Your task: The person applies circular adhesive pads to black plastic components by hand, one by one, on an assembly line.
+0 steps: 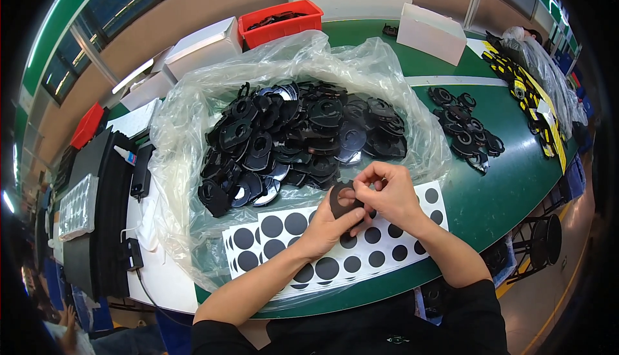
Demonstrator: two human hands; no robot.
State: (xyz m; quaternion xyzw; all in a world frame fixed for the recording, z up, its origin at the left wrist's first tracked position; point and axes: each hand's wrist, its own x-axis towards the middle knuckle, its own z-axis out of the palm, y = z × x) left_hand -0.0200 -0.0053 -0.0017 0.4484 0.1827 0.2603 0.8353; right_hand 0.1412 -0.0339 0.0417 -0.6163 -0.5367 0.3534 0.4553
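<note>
Fingers (371, 178) over black part (340, 200) — centre hidden

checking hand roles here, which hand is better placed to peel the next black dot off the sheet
Probably the right hand: its fingertips are pinching at the black part, which the left hand grips from below, and the sticker sheet lies directly under it.

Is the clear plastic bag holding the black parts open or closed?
Open: the clear plastic bag is spread wide on the table, its rim folded outward, leaving the pile of black parts exposed.
</note>
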